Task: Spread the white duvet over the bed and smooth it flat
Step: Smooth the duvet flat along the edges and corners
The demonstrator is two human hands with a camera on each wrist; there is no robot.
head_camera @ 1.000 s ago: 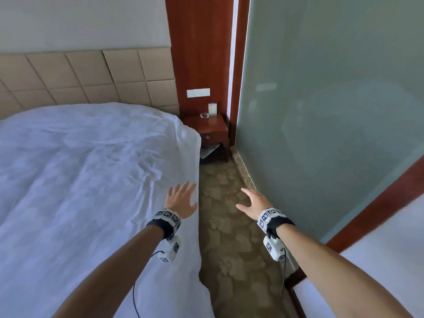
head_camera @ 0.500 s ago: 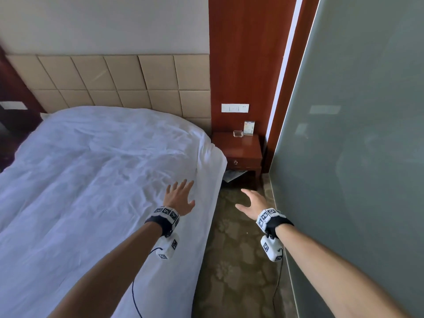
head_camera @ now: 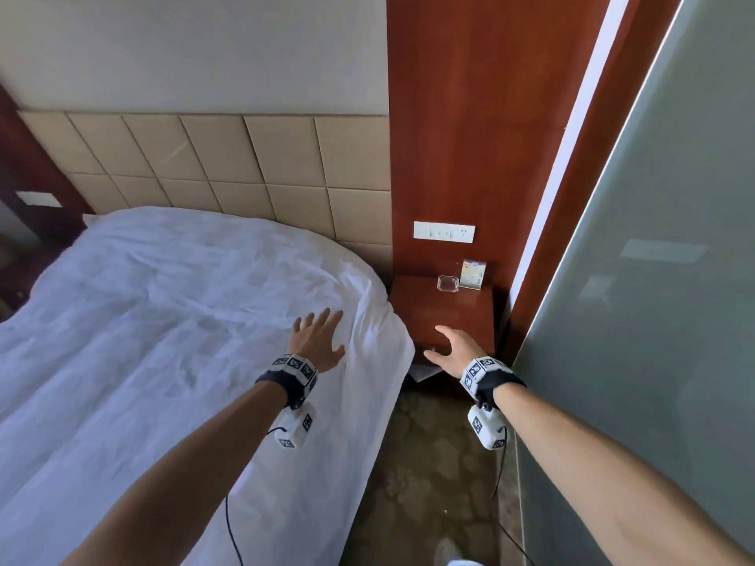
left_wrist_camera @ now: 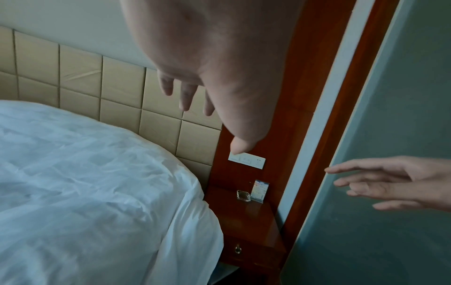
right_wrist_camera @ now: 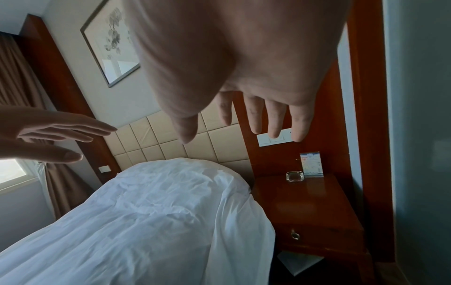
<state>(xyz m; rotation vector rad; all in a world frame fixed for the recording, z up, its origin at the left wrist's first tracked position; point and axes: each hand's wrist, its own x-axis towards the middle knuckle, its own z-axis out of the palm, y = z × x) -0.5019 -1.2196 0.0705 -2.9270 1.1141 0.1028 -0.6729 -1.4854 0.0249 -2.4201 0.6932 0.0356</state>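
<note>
The white duvet [head_camera: 163, 341] covers the bed, wrinkled, its top edge curving below the beige padded headboard [head_camera: 228, 165] and its right side hanging over the bed's edge [head_camera: 380, 402]. My left hand [head_camera: 316, 339] is held out above the duvet's upper right part with fingers spread, holding nothing. My right hand [head_camera: 453, 351] is stretched out over the gap beside the bed, in front of the nightstand, fingers straight and empty. In the wrist views both hands, the left [left_wrist_camera: 195, 92] and the right [right_wrist_camera: 256, 115], hang in the air clear of the duvet [left_wrist_camera: 85, 192] [right_wrist_camera: 146, 221].
A red-brown nightstand [head_camera: 443, 316] stands right of the bed with a glass ashtray [head_camera: 448, 283] and a small card stand [head_camera: 473, 273] on it. A frosted glass wall [head_camera: 653, 320] closes the right side. Patterned carpet [head_camera: 429, 463] fills the narrow aisle.
The view has advanced along the aisle towards the headboard and nightstand. Both hands stay outstretched and empty, now nearer the duvet's top right corner.
</note>
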